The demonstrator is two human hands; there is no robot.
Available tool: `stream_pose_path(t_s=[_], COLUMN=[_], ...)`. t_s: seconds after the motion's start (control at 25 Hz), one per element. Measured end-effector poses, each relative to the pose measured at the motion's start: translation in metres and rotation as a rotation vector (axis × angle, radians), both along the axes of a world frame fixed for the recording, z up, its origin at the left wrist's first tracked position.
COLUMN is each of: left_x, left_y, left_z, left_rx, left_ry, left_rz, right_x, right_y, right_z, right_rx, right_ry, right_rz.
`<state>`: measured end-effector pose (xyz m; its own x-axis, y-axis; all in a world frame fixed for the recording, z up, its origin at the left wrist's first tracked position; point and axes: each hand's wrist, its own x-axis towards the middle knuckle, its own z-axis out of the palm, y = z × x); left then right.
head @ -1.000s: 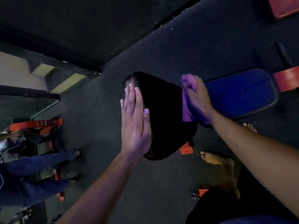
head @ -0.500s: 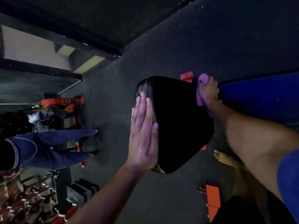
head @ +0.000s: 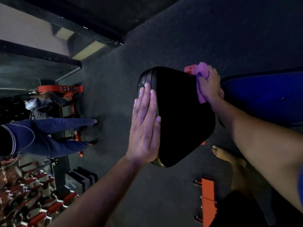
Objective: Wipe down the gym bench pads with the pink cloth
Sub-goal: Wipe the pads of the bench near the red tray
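On the black pad (head: 178, 115): flat left hand (head: 145, 128); right hand (head: 209, 86) with pink cloth (head: 202, 69)

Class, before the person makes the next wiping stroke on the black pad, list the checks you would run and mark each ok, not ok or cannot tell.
1. Pink cloth in the right hand, fingers curled on it: ok.
2. Cloth touching the black pad at its far right edge: ok.
3. Left hand flat against the pad's left side, bracing it: ok.
4. Pad top free of objects in the stroke path: ok.
5. Pad already clean or cloth damp: cannot tell, too dark.
6. Blue pad beside it wiped yet: cannot tell.
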<state>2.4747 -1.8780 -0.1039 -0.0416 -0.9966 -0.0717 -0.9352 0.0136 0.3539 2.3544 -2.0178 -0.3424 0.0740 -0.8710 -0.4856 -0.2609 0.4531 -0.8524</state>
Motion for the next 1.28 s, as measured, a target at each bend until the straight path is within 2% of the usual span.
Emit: stream_pose_path(t_s=[0.12,0.2,0.28,0.36,0.44,0.52,0.6,0.68,0.76,0.84,0.92,1.0,1.12,1.2,1.28], left_x=[-0.001,-0.001,-0.001,-0.001,-0.003,-0.006,-0.005,0.0,0.001,-0.002,-0.008,-0.008,-0.016,-0.017,-0.017], left_y=[-0.001,0.0,0.0,-0.001,-0.001,-0.003,-0.004,-0.012,-0.019,-0.019,-0.016,-0.014,-0.014,-0.016,-0.019], left_z=[0.0,0.0,0.0,0.0,0.001,0.004,0.009,0.013,0.015,0.012,0.012,0.013,0.014,0.014,0.014], left_rx=[0.006,0.005,0.002,0.0,-0.002,0.012,0.033,0.077,0.122,0.132,0.105,0.072,0.109,0.166,0.192], left_ry=[0.003,0.003,-0.006,-0.013,-0.028,-0.044,-0.162,-0.331,-0.436,-0.473,-0.473,-0.495,-0.55,-0.612,-0.702], left_rz=[0.001,0.008,0.004,-0.005,0.001,-0.024,-0.242,-0.586,-0.718,-0.676,-0.553,-0.42,-0.399,-0.436,-0.485], right_x=[0.009,0.021,0.017,0.002,-0.008,-0.016,-0.033,-0.06,-0.079,-0.082,-0.066,-0.039,-0.011,0.001,0.003], right_y=[-0.013,-0.001,0.027,0.044,0.037,0.022,0.016,0.028,0.063,0.108,0.145,0.146,0.084,0.034,0.013], right_z=[0.015,0.055,0.091,0.088,0.047,-0.006,-0.045,-0.067,-0.074,-0.074,-0.069,-0.07,-0.089,-0.102,-0.112], right_rx=[0.114,-0.068,-0.36,-0.548,-0.429,-0.157,0.043,0.164,0.295,0.328,0.274,0.223,0.351,0.415,0.385], right_ry=[0.025,-0.013,-0.056,-0.007,0.125,0.136,0.074,0.04,0.007,-0.038,-0.091,-0.009,0.196,0.154,0.102], right_rz=[-0.041,-0.053,-0.023,0.079,0.172,0.179,0.111,-0.03,-0.119,-0.043,0.075,0.109,-0.003,-0.089,-0.091])
